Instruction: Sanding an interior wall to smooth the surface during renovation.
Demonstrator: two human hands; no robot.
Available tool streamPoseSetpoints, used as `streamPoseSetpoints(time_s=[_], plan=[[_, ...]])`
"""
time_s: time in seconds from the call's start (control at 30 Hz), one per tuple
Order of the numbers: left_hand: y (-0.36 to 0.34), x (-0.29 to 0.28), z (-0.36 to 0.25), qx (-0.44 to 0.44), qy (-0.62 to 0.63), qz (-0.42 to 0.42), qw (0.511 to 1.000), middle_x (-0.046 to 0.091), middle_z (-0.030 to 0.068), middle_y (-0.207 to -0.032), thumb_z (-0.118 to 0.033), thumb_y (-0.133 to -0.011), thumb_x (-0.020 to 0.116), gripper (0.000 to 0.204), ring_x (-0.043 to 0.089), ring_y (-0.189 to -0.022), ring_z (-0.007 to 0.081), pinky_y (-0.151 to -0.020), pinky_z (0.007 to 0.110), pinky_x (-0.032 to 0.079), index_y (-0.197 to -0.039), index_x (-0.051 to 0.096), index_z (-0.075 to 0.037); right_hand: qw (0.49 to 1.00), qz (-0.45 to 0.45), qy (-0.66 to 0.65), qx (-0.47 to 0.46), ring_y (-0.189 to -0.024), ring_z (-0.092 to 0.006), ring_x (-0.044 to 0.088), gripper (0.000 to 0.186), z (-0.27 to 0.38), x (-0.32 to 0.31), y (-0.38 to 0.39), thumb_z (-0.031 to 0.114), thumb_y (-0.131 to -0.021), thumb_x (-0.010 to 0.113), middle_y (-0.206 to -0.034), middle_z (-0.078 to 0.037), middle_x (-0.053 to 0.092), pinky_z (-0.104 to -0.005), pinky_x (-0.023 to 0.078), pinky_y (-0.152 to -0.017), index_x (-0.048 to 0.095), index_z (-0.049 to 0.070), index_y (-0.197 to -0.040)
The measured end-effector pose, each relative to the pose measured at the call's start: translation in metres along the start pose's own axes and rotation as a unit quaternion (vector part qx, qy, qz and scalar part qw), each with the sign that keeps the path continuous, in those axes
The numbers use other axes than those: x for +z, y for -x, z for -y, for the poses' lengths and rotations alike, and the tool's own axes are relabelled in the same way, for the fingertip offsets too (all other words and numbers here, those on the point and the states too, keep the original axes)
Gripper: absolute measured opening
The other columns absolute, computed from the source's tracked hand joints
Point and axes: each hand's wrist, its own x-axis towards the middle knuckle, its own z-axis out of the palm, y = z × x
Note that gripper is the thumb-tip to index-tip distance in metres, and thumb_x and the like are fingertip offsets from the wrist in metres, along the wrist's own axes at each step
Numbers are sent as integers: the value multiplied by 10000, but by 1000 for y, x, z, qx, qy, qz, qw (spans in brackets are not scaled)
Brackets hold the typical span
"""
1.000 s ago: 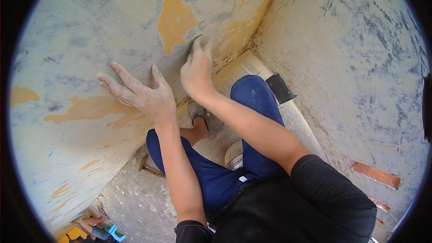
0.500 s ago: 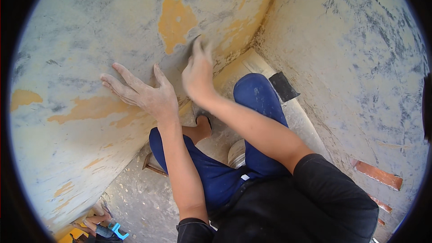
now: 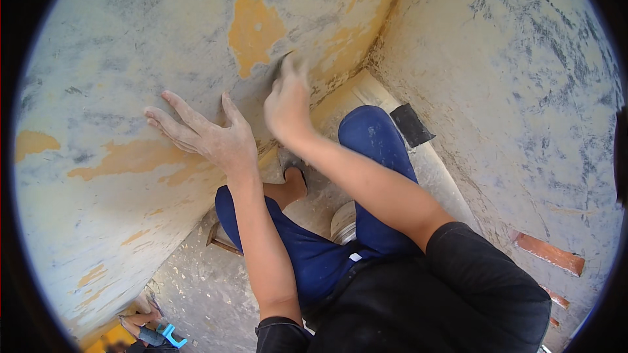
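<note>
My left hand [image 3: 219, 140], dusted white, rests with fingers spread against the patchy wall [image 3: 157, 52]. My right hand [image 3: 290, 106] is closed on a thin dark piece of sandpaper [image 3: 282, 64], pressed to the same wall just below and right of a bare yellow patch [image 3: 254, 33]. Motion blurs the right fingers, and most of the sandpaper is hidden behind them. The wall is greyish white with dark smudges and yellow areas where the coating is gone.
Another wall [image 3: 510, 85] meets this one at a corner on the right. A black sheet [image 3: 412, 125] lies on the ledge by my knee. Between my legs stands a round white container [image 3: 343, 223]; a wooden-edged object [image 3: 222, 240] is by my left knee. Another person [image 3: 147, 327] is at lower left beside a blue plastic item [image 3: 173, 336].
My right hand shows only a slight shift at the same spot on the wall, still blurred. My left hand keeps its place. The person at lower left has moved a little.
</note>
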Motion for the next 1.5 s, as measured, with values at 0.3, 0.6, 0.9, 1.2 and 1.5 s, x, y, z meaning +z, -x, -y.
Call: streamPoseSetpoints(time_s=[0.3, 0.6, 0.9, 1.2, 1.5], plan=[[-3, 1, -2, -6, -2, 11, 1000, 60, 259, -1711, -198, -868, 830, 1005, 89, -1582, 451, -1252, 588, 184, -1659, 227, -52, 999, 7, -44, 27, -1396, -596, 381, 598, 2, -10, -24, -78, -942, 443, -1516, -447, 336, -520, 361, -1179, 293, -198, -1509], [-1, 3, -1, 1, -1, 9, 1000, 55, 255, -1713, -193, -863, 834, 1023, 81, -1586, 442, -1260, 582, 165, -1663, 211, -56, 990, 13, -86, 115, -1472, -589, 278, 598, 7, -5, -26, -81, -942, 464, -1560, -481, 242, -519, 301, -1223, 331, -182, -1515], [1, 3, 0, -2, 7, 5, 1000, 68, 262, -1711, -193, -863, 833, 1024, 81, -1584, 449, -1260, 589, 162, -1663, 209, -54, 998, -9, -33, 45, -1375, -561, 426, 533, 9, 2, -3, -74, -932, 444, -1499, -469, 343, -498, 355, -1184, 402, -209, -1446], [1, 3, 1, 4, -8, 5, 1000, 71, 262, -1711, -204, -870, 827, 1011, 77, -1585, 451, -1257, 594, 162, -1661, 217, -49, 992, 95, -62, 54, -1422, -584, 344, 650, 12, -6, 12, -141, -886, 426, -1536, -476, 258, -495, 316, -1209, 287, -193, -1519], [0, 2, 2, 4, -1, 4, 1000, 69, 262, -1712, -198, -867, 828, 1008, 83, -1584, 454, -1254, 600, 156, -1659, 222, -47, 1000, 15, 8, -2, -1374, -556, 440, 533, 5, -9, -1, -71, -943, 445, -1494, -444, 381, -488, 363, -1179, 404, -178, -1464]])
